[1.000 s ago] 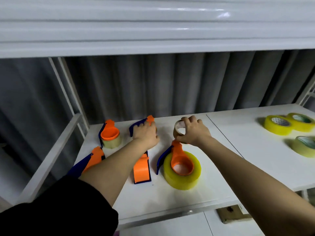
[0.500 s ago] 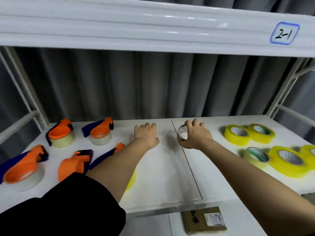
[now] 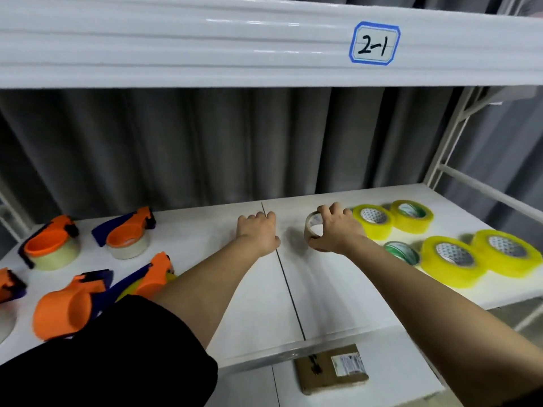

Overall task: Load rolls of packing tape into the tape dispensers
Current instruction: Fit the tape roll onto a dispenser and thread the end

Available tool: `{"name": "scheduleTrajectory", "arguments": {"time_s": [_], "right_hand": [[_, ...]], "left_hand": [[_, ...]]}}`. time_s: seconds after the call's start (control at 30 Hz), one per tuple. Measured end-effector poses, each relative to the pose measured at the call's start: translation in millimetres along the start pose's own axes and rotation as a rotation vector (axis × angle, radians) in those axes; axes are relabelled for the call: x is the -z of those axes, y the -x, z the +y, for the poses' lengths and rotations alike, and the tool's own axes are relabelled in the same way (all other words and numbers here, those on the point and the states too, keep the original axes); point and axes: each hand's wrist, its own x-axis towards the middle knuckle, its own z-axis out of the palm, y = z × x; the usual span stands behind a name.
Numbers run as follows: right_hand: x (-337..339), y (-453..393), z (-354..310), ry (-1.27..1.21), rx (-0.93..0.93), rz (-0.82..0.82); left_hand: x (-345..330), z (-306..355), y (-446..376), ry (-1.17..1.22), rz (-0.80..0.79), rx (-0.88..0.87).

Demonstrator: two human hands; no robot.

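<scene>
My right hand (image 3: 335,230) grips a nearly empty tape core (image 3: 313,227), held upright just above the white shelf (image 3: 323,292), left of the yellow tape rolls (image 3: 372,221). My left hand (image 3: 258,232) rests on the shelf at its centre seam with fingers curled, holding nothing. Several orange-and-blue tape dispensers lie at the left: two hold pale rolls (image 3: 51,245) (image 3: 127,237), one lies with no roll in it (image 3: 67,309), and my left arm partly covers another on a yellow roll (image 3: 152,277).
Several yellow rolls (image 3: 452,259) and a thin green-cored roll (image 3: 401,251) fill the shelf's right side. A cardboard parcel (image 3: 332,367) lies on the lower shelf. The upper shelf's beam carries a label "2-1" (image 3: 373,44). A white frame post (image 3: 446,160) stands at the right.
The view swung right. My right hand carried the tape core right, away from the dispensers toward the yellow rolls. My left hand left the dispenser and came to the shelf's centre.
</scene>
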Motion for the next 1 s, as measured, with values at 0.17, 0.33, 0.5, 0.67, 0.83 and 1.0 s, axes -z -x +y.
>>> {"name": "scheduleTrajectory", "arguments": {"time_s": [0.17, 0.33, 0.5, 0.67, 0.83, 1.0], "right_hand": [[-2, 1, 22, -0.016, -0.043, 0.005], [-3, -5, 57, -0.043, -0.068, 0.011], [-8, -18, 101, -0.061, -0.076, -0.015], [-12, -39, 163, -0.031, -0.012, -0.034], [-6, -63, 224, -0.002, 0.083, -0.061], [-1, -85, 268, -0.009, 0.147, -0.081]], "left_hand": [[-2, 15, -9, -0.001, -0.008, -0.059], [1, 41, -24, -0.043, -0.023, -0.095], [3, 80, -45, -0.082, -0.036, -0.106], [2, 137, -75, -0.072, -0.049, -0.047], [-1, 199, -103, 0.028, -0.078, -0.027], [-3, 245, -123, 0.102, -0.086, -0.052]]}}
